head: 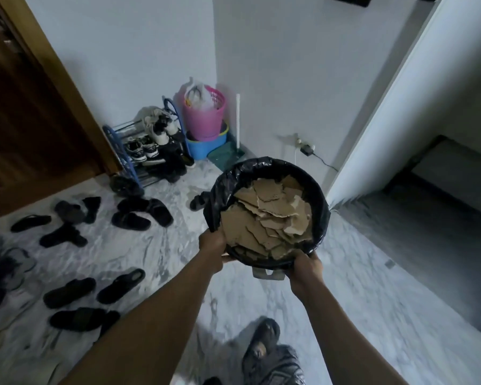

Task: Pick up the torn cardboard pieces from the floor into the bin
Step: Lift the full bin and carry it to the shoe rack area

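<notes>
Bin (324, 207), black-lined, filled with torn cardboard pieces (267, 215), held above the floor (358, 287); left hand (212, 243) and right hand (306, 269) grip its near rim. Sandals (139, 213) scattered left.

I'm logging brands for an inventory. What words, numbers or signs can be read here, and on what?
None can be read.
The bin, its black liner, the cardboard pieces and the pink basket show no print.
Any marks on the sneakers on the shoe rack are too small and blurred to read.
</notes>
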`<state>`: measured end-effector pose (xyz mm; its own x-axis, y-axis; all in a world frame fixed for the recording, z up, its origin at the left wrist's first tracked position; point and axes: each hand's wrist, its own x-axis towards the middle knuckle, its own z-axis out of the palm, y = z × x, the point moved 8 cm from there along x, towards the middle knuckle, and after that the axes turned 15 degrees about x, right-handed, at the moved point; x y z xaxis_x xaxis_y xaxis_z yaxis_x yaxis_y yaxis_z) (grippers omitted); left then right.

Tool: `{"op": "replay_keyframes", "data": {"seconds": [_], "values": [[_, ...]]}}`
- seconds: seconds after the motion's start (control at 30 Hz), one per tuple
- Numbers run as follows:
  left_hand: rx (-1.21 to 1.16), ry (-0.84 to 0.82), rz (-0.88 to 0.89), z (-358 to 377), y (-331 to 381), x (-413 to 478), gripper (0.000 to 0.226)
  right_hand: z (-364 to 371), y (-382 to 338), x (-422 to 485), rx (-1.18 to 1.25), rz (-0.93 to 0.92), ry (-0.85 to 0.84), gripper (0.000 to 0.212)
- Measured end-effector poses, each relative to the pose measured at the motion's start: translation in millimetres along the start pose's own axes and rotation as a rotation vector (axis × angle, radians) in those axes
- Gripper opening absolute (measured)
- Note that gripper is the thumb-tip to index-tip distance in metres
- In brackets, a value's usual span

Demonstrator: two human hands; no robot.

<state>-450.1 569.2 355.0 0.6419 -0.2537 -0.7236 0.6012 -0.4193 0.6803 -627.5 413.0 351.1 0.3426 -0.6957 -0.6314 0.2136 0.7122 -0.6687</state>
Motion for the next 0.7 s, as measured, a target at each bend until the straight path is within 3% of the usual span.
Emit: {"op": "replay_keyframes", "data": {"seconds": [0.27, 0.43, 0.6, 0.7], "values": [[0.045, 0.04, 0.005, 58, 115, 117, 0.013, 80, -41, 143, 0.021, 0.056, 0.034, 0.032], [0.029, 0.075, 0.006, 87, 186, 184, 0.03, 135, -80, 213, 0.04, 0.069, 0.03, 0.034], [0.098, 0.01, 0.007, 123, 252, 240, 0.024, 172, -110, 275, 0.084, 0.074, 0.078, 0.04], [0.191, -0.02, -0.002, 148, 268, 333, 0.033, 191, -119, 319, 0.091, 0.074, 0.129, 0.042]]}}
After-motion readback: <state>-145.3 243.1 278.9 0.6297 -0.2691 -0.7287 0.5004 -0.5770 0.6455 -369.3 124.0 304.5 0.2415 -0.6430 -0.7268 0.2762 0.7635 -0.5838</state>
